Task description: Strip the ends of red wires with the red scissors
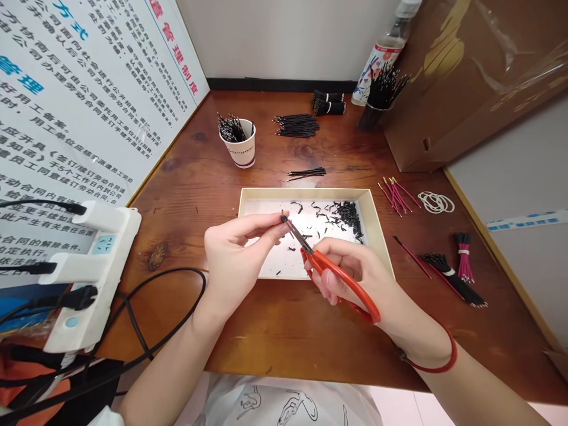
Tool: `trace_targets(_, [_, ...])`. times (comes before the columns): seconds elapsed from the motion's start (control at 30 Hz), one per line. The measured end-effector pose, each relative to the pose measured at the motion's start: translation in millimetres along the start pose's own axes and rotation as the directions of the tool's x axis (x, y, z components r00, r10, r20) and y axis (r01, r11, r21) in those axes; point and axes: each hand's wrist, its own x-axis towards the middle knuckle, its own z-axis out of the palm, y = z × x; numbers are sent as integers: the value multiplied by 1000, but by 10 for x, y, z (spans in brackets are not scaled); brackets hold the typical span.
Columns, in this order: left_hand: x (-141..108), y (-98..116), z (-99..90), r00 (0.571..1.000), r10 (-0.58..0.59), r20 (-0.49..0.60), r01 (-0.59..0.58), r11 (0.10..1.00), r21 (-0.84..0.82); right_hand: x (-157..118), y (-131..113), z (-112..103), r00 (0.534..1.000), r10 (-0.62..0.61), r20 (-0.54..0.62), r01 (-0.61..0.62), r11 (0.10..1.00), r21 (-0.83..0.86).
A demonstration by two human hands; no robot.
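Note:
Between thumb and forefinger, my left hand (239, 254) pinches a short black wire (284, 218), whose end pokes up past the fingertips; the rest of it is hidden by the hand. Red-handled scissors (344, 275) are gripped in my right hand (350, 266), with the blades pointing up and left to the wire's end. The blade tips meet or nearly meet the wire; I cannot tell whether they touch. Both hands are over a shallow cream box (381, 236) with a white bottom, where black scraps (348, 218) are piled at the right and scattered elsewhere.
Behind the box lie loose black wires (307, 173), a wire pile (296, 125) and a paper cup (242, 148) of wires. A dark cup (376, 112) and bottle (377, 65) stand back right. Rubber bands (436, 202) and wire bundles (464, 254) lie right; a power strip (93, 278) is left.

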Motion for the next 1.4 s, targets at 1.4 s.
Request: trace_targets(1.4, [18, -89, -51, 912, 399, 93, -408, 861, 305, -41, -93, 32, 986, 4, -165, -39, 977, -208])
